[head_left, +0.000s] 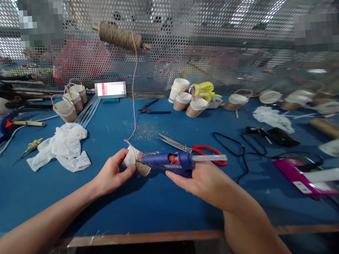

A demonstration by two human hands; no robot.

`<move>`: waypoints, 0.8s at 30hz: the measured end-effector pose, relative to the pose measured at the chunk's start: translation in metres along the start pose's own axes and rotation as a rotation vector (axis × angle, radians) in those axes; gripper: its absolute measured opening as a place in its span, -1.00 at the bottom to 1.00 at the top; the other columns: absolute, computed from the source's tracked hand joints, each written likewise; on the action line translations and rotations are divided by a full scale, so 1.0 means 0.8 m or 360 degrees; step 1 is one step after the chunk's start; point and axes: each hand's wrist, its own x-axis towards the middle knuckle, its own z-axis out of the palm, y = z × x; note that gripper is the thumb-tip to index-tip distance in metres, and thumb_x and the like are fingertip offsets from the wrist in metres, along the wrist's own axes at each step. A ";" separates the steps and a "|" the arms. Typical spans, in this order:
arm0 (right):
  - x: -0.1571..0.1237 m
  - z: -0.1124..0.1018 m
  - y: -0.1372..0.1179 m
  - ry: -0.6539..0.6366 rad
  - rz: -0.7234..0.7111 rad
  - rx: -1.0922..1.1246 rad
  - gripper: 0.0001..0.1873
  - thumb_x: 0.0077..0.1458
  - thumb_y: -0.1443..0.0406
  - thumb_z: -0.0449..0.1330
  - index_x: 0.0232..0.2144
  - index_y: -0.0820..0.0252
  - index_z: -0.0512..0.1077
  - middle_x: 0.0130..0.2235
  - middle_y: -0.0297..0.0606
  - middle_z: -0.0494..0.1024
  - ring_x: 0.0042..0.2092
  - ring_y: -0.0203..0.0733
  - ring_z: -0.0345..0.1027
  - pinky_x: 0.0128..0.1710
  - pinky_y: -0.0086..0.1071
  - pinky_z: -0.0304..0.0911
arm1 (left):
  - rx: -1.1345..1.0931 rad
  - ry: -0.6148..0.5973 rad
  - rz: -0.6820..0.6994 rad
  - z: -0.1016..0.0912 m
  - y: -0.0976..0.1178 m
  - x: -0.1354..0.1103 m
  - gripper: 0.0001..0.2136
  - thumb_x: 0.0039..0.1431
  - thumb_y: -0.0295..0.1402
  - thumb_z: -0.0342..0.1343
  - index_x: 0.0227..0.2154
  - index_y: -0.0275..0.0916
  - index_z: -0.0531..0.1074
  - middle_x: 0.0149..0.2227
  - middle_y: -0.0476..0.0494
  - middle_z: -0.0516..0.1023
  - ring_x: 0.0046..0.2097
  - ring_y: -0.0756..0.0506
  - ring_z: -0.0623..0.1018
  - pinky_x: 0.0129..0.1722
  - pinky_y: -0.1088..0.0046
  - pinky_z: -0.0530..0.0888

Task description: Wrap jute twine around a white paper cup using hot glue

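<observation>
My left hand (116,170) grips a small white paper cup (130,157) lying tilted on its side, its lower part wrapped in brown twine. In my right hand (200,177) is a blue hot glue gun (163,161) with a clear glue stick out of its back. The gun's nozzle points left and meets the cup's wrapped side, though I cannot tell if it touches. A strand of twine (133,102) runs from the cup up to a spool (119,35) on the mesh. Behind the gun lie red-handled scissors (185,147) with their blades slightly apart.
Pliers (152,109) lie farther back. Crumpled white cloth (62,146) is on the left, near a second glue gun (3,125). Twine-wrapped cups (65,111) stand back left, others (197,106) back right. A black cord (231,144) and purple packet (302,175) lie right. Perforated metal mesh (180,37) rises behind.
</observation>
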 end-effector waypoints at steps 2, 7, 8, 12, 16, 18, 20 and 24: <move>0.000 0.000 0.000 0.0029 -0.0038 -0.0009 -0.93 -0.02 0.32 0.12 -0.44 0.17 0.41 -0.50 -0.30 0.52 -0.45 -0.18 0.38 -0.43 -0.34 0.27 | 0.0004 0.0001 0.0008 0.000 0.000 0.000 -0.82 0.08 -0.31 0.02 -0.30 -0.31 0.29 -0.41 -0.06 0.37 -0.39 -0.01 0.35 -0.36 0.46 0.32; 0.001 -0.004 -0.004 0.0005 0.0066 0.0036 -0.89 0.01 0.34 0.09 -0.53 0.17 0.37 -0.56 -0.34 0.48 -0.53 -0.26 0.34 -0.53 -0.41 0.25 | 0.0009 -0.0001 0.0040 0.001 -0.001 -0.002 -0.84 0.09 -0.32 0.01 -0.30 -0.31 0.29 -0.41 -0.06 0.36 -0.39 -0.01 0.35 -0.37 0.47 0.32; 0.002 -0.005 -0.005 0.0004 0.0073 0.0035 -0.89 0.00 0.34 0.10 -0.53 0.17 0.38 -0.56 -0.33 0.49 -0.53 -0.25 0.35 -0.53 -0.41 0.26 | 0.0018 0.0003 0.0044 0.001 -0.001 -0.003 -0.84 0.09 -0.33 0.01 -0.30 -0.31 0.29 -0.40 -0.06 0.37 -0.38 -0.01 0.35 -0.36 0.47 0.33; 0.003 -0.009 -0.007 0.0014 -0.0050 0.0054 -0.90 -0.04 0.39 0.10 -0.46 0.18 0.43 -0.55 -0.30 0.50 -0.52 -0.25 0.36 -0.50 -0.42 0.28 | 0.0013 -0.0002 0.0048 0.001 -0.003 -0.004 -0.83 0.09 -0.34 0.02 -0.27 -0.30 0.28 -0.38 -0.07 0.40 -0.37 -0.02 0.38 -0.34 0.45 0.35; 0.003 -0.011 -0.007 0.0052 -0.0156 -0.0018 -0.86 -0.04 0.40 0.07 -0.48 0.20 0.45 -0.61 -0.30 0.47 -0.60 -0.28 0.32 -0.59 -0.45 0.23 | 0.0031 -0.0012 0.0054 0.001 -0.002 -0.003 -0.83 0.09 -0.34 0.02 -0.27 -0.30 0.27 -0.39 -0.07 0.40 -0.38 -0.02 0.39 -0.35 0.45 0.35; 0.002 -0.012 -0.006 0.0060 -0.0168 -0.0079 -0.84 -0.03 0.39 0.06 -0.49 0.21 0.46 -0.64 -0.30 0.45 -0.62 -0.27 0.30 -0.62 -0.44 0.20 | 0.0040 -0.0018 0.0063 0.001 0.000 -0.003 -0.83 0.09 -0.34 0.01 -0.28 -0.30 0.27 -0.39 -0.06 0.40 -0.38 -0.01 0.38 -0.35 0.45 0.35; 0.001 -0.013 -0.007 0.0047 -0.0174 -0.0127 -0.82 -0.01 0.38 0.05 -0.49 0.23 0.46 -0.64 -0.27 0.45 -0.61 -0.24 0.31 -0.61 -0.42 0.21 | 0.0043 -0.0025 0.0066 0.001 0.001 -0.003 -0.84 0.09 -0.34 0.01 -0.28 -0.30 0.27 -0.39 -0.06 0.39 -0.37 -0.01 0.38 -0.34 0.44 0.35; 0.000 -0.014 -0.008 -0.0031 -0.0200 -0.0128 -0.82 0.00 0.37 0.04 -0.46 0.22 0.46 -0.61 -0.24 0.47 -0.58 -0.22 0.33 -0.58 -0.39 0.23 | 0.0043 -0.0015 0.0053 0.001 0.002 -0.003 -0.83 0.09 -0.33 0.01 -0.28 -0.30 0.27 -0.39 -0.07 0.39 -0.37 -0.02 0.38 -0.34 0.43 0.35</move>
